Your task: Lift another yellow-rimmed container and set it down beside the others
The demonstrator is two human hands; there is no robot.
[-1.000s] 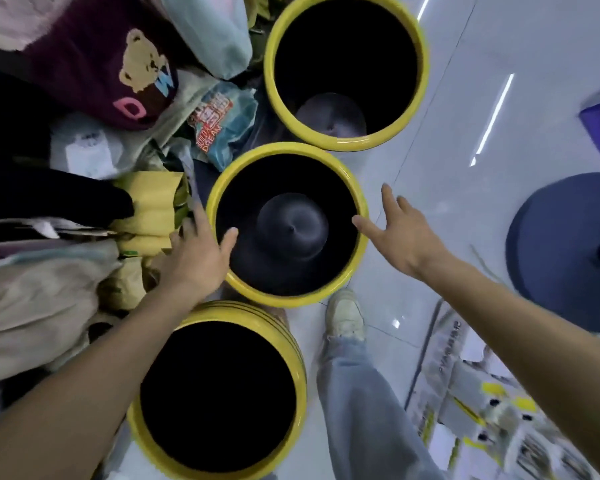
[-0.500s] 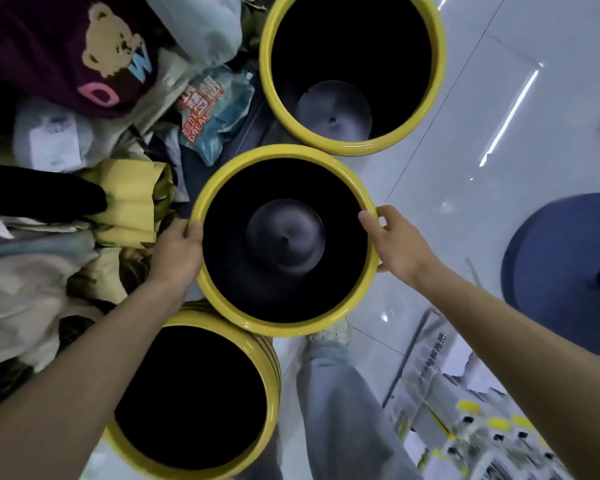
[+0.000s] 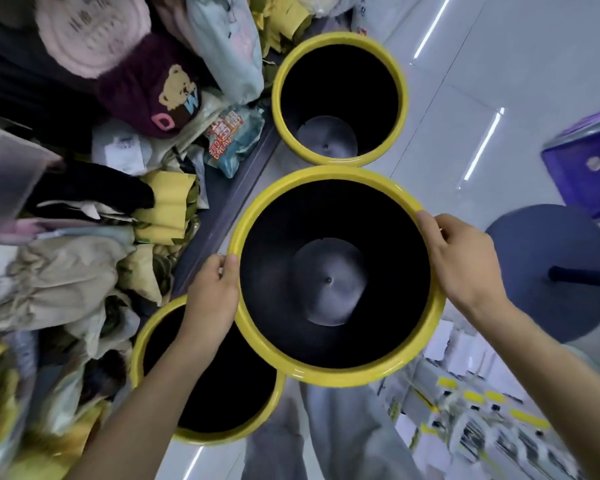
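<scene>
A round bin with a yellow rim and a black inside is held up between both hands, its mouth facing me. My left hand grips the rim on its left side, fingers curled over the edge. My right hand grips the rim on the right. A second yellow-rimmed bin stands on the floor beyond it. A third yellow-rimmed bin stands lower left, partly covered by the held bin and my left forearm.
A heap of clothes and packets fills the left side, with a maroon bear garment on top. A dark round stool and a purple box are at the right. My grey trouser leg shows below; printed sheets lie lower right.
Both hands went from reaching beside the middle bin to gripping its rim. The bin has risen toward me and shifted right, now overlapping the near bin.
</scene>
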